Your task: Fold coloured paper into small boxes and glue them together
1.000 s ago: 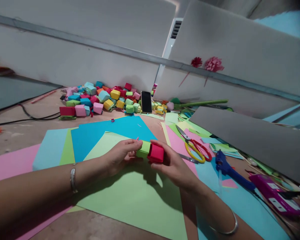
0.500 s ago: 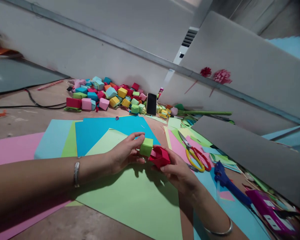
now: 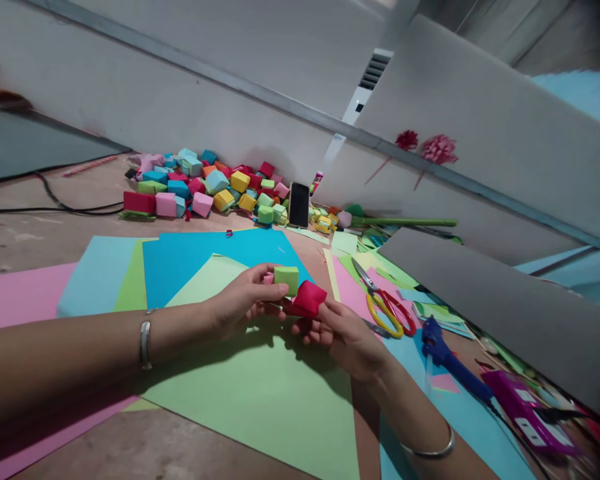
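Observation:
My left hand (image 3: 247, 297) is closed on a small light-green paper box (image 3: 286, 281), its thumb along the box's lower side. A bit of pink paper (image 3: 269, 279) shows between those fingers. My right hand (image 3: 347, 333) pinches a red paper box (image 3: 310, 299) by its right side, close against the green one. Whether the two boxes touch or are joined I cannot tell. Both hands are above a large pale-green paper sheet (image 3: 260, 407). Blue sheets (image 3: 195, 263) lie beyond it.
A heap of colourful paper boxes (image 3: 200, 187) lies against the wall, with a phone (image 3: 299, 205) propped beside it. To the right are scissors (image 3: 385, 303), a blue glue gun (image 3: 453, 360), a purple power strip (image 3: 527, 413) and a grey board (image 3: 500, 307).
The red box has turned, so its folded opening no longer faces me. My left hand has tilted the green box, and pink paper now shows beside it. The view has shifted slightly.

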